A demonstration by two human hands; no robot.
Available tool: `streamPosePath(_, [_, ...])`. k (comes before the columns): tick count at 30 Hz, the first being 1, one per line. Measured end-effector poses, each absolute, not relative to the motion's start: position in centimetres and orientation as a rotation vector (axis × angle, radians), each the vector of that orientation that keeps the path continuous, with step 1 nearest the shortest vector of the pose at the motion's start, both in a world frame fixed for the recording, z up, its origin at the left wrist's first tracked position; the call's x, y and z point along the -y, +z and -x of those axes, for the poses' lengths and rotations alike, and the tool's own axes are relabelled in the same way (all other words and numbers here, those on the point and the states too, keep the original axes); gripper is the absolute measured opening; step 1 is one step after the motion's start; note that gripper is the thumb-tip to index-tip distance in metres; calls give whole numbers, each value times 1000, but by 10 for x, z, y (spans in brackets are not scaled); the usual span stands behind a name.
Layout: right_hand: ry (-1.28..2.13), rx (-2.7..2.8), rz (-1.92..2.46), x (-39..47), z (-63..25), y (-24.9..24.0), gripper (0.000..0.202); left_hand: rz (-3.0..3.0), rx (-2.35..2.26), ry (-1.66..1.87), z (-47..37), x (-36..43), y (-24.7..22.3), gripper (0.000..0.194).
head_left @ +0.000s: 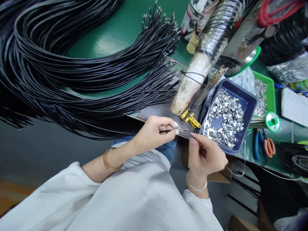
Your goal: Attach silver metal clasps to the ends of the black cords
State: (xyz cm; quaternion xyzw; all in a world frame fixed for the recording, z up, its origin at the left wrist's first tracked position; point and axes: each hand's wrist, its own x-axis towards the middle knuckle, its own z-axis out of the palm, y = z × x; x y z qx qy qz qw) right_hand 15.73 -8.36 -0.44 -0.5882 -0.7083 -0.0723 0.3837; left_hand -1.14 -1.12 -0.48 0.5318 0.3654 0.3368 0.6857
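Note:
My left hand (pixel 155 132) is closed in a pinch on a black cable (pixel 165 131), close to its end. White wraps cover the thumb tip and a fingertip of this hand. A small shiny metal connector (pixel 184 130) sticks out past those fingers at the cable's tip. Just right of the connector, my right hand (pixel 207 154) is closed, thumb and fingers together. Whether a small thing is between them I cannot make out. A yellow clip-like holder (pixel 191 120) stands right behind the connector. Near my right hand is a blue bin (pixel 247 106) with many small metal connector shells (pixel 226 112).
Bundled black cables (pixel 96 70) cover the left of the green table (pixel 103 41). A foil-wrapped duct (pixel 204 57) slants down toward my hands. On the right are a green tray (pixel 271 93), a solder spool (pixel 272 121), blue-handled pliers (pixel 256 146) and orange-handled scissors (pixel 269 147).

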Motion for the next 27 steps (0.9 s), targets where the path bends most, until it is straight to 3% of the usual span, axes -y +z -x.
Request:
streamPosePath(5, [-171,1976,1546,76,-146,2,3,-1389,-837,785,16,15,-10,14])
streamPosePath(12, [-125,1973,1551,74,-141,4,4,-1665,-895,910,20,20,-12,13])
streamPosePath(19, [460,1616,1510,75,-144,2,10,-1162,-696,773,23,20,-6,13])
streamPosePath(27, [-216,1249,1012,64,-151,-2,20,-903,-726,773,22,10,-9,21])
